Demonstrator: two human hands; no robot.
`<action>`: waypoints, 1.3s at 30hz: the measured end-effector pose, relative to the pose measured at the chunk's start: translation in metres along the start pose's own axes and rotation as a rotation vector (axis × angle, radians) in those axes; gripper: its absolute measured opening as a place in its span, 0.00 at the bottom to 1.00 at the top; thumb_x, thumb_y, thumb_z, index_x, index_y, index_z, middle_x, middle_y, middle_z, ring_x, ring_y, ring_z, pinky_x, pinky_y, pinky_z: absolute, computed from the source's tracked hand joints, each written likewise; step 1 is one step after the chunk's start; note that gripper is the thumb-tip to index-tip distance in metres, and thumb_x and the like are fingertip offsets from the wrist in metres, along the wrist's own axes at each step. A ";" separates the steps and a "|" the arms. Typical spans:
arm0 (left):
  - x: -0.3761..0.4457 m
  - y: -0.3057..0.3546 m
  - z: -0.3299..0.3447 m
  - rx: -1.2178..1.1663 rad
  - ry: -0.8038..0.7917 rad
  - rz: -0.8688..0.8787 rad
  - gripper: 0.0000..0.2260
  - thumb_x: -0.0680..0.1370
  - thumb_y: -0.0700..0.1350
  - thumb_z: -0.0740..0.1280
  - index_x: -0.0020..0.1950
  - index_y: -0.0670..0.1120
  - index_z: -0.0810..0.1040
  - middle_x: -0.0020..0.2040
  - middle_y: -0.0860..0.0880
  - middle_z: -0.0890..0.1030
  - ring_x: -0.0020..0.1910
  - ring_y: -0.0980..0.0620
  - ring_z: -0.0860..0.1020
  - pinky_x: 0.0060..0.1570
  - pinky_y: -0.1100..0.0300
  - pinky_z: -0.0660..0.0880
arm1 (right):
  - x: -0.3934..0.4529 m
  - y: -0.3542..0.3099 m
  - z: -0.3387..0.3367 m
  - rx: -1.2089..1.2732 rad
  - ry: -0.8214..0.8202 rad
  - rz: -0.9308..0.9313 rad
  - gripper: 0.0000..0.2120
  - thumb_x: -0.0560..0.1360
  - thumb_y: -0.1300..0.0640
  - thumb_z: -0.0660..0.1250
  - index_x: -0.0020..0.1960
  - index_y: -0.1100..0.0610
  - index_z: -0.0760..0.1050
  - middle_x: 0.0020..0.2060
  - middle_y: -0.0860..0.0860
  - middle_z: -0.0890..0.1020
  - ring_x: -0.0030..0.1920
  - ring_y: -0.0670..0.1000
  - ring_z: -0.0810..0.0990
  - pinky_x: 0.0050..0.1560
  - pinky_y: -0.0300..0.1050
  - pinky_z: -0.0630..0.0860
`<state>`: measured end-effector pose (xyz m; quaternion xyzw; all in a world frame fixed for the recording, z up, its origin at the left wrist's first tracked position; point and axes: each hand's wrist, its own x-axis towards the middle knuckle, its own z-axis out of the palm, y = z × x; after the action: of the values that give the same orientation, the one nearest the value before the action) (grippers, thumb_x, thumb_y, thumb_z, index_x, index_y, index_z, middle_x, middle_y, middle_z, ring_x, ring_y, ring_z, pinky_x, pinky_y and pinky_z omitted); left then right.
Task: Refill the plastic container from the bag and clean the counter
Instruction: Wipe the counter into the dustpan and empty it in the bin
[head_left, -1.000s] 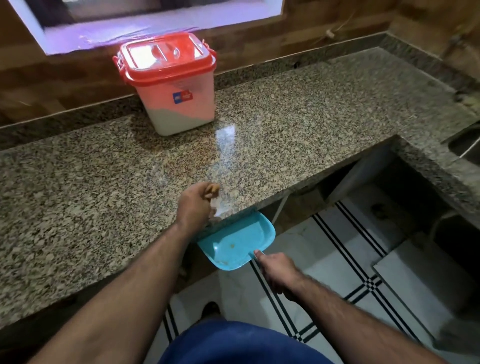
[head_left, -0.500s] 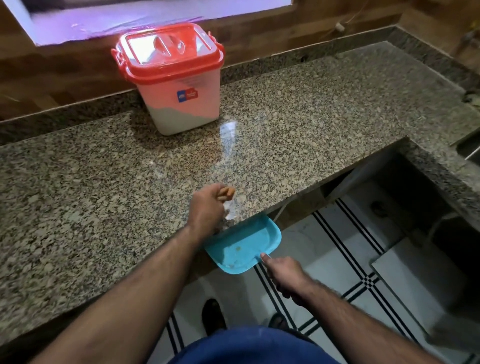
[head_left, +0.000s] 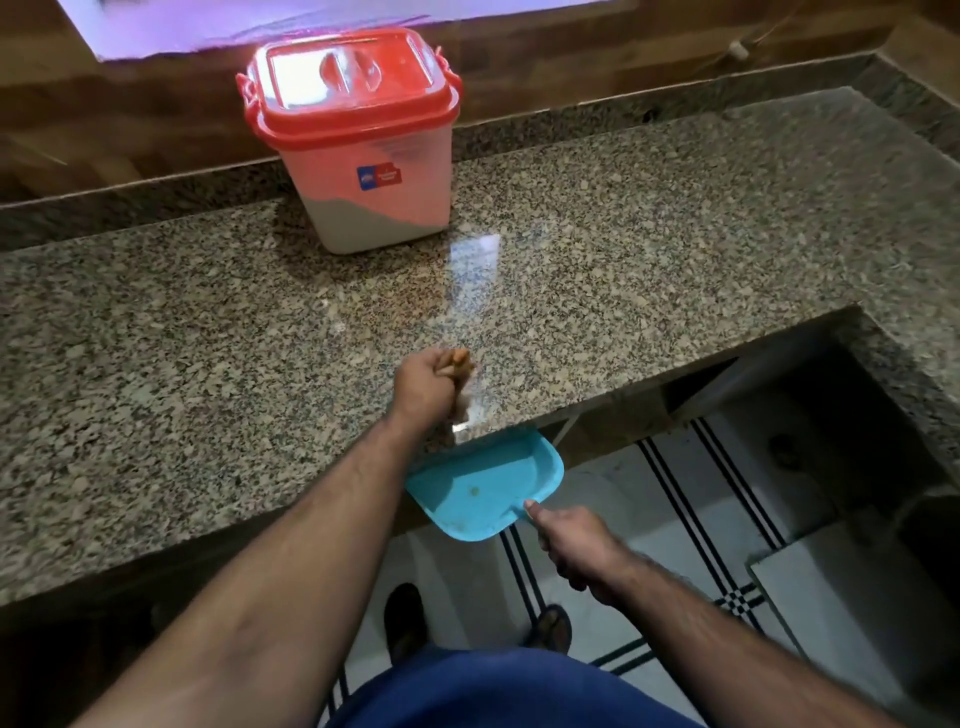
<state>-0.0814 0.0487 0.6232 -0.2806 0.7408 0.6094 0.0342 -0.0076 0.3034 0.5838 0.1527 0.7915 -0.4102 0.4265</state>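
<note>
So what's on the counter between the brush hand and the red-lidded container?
Nothing: in the head view, only bare granite counter with a window glare lies between the left hand and the container.

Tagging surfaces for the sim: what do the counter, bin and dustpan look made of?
Counter: polished granite by the look, speckled grain with a mirror-like glare patch.
Bin: plastic, translucent walls showing the white fill, glossy red lid.
Dustpan: likely moulded plastic, uniform turquoise with a soft sheen.
</note>
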 end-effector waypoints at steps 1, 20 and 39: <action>-0.003 -0.001 -0.003 0.105 0.061 0.047 0.06 0.84 0.36 0.67 0.52 0.42 0.83 0.51 0.42 0.84 0.41 0.48 0.84 0.29 0.59 0.83 | 0.001 0.001 -0.009 0.011 -0.011 0.003 0.23 0.81 0.35 0.66 0.40 0.53 0.79 0.26 0.47 0.70 0.22 0.47 0.63 0.25 0.40 0.59; -0.010 -0.011 0.086 0.255 -0.002 0.182 0.16 0.79 0.30 0.62 0.43 0.46 0.85 0.42 0.46 0.87 0.40 0.47 0.86 0.40 0.50 0.86 | 0.023 0.018 -0.077 -0.011 -0.131 -0.036 0.24 0.82 0.36 0.65 0.38 0.53 0.74 0.26 0.49 0.69 0.22 0.48 0.62 0.26 0.40 0.57; 0.005 0.006 0.108 0.450 -0.273 0.209 0.06 0.80 0.41 0.74 0.47 0.52 0.86 0.45 0.53 0.87 0.45 0.53 0.84 0.45 0.57 0.81 | 0.027 0.021 -0.081 -0.007 -0.047 -0.018 0.25 0.80 0.32 0.66 0.42 0.54 0.78 0.28 0.49 0.72 0.23 0.48 0.64 0.25 0.40 0.60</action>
<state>-0.1196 0.1470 0.5996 -0.1031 0.8709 0.4619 0.1321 -0.0560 0.3768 0.5757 0.1346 0.7841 -0.4146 0.4418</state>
